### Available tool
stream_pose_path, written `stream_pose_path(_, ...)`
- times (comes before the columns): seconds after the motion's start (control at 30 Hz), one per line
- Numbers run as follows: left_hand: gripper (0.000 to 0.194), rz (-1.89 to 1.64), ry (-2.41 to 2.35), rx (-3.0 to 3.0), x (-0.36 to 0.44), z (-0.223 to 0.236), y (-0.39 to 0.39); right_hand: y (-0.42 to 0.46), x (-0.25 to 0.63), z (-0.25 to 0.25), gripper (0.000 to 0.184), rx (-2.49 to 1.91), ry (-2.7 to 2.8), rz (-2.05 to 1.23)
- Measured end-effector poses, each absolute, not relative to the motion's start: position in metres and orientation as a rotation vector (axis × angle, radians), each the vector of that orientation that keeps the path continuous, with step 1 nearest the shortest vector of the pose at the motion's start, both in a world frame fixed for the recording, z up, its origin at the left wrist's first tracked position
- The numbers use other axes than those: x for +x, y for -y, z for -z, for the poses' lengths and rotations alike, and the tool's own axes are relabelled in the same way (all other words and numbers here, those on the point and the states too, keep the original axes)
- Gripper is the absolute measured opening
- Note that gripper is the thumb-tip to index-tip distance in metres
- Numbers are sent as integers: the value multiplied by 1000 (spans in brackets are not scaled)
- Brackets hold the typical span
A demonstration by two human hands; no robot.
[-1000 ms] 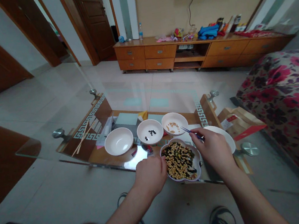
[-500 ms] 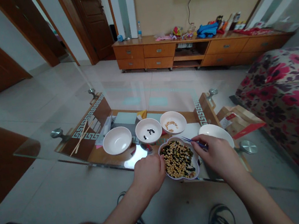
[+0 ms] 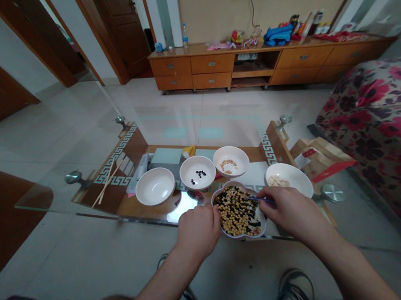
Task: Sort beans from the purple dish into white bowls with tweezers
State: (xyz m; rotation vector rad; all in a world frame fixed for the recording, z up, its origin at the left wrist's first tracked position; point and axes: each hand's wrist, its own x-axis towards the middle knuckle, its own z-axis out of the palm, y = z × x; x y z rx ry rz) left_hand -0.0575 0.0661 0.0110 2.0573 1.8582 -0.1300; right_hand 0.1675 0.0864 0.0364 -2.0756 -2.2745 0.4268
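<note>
My left hand (image 3: 199, 232) grips the left rim of a lobed white dish (image 3: 259, 227) heaped with yellow soybeans, black beans and dark green bits. My right hand (image 3: 293, 217) holds thin blue chopsticks (image 3: 259, 199), their tips reaching into the mix. Three round white bowls stand beyond the dish: one (image 3: 155, 186) shows no contents, one (image 3: 197, 172) holds several black beans, and one (image 3: 231, 161) holds several yellow beans. A fourth white bowl (image 3: 288, 180), to the right of my right hand, holds pale beans.
Everything stands on a glass-topped coffee table with a patterned border (image 3: 115, 168). Loose wooden chopsticks (image 3: 107, 184) lie at its left end. A brown paper bag (image 3: 319, 159) lies at the right, beside a floral sofa (image 3: 389, 115). A wooden cabinet (image 3: 232, 61) stands far off.
My right hand has moved left and down over the dish, uncovering the pale beans in the right bowl. The chopstick tips now reach into the mix. The whole view has shifted slightly.
</note>
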Motion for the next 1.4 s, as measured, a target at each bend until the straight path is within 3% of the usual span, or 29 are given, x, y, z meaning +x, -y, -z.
stream_pose_path(1.4, 56, 145, -1858, 2044, -57, -13, -66, -87, 167, -30, 28, -2000, 2293, -402)
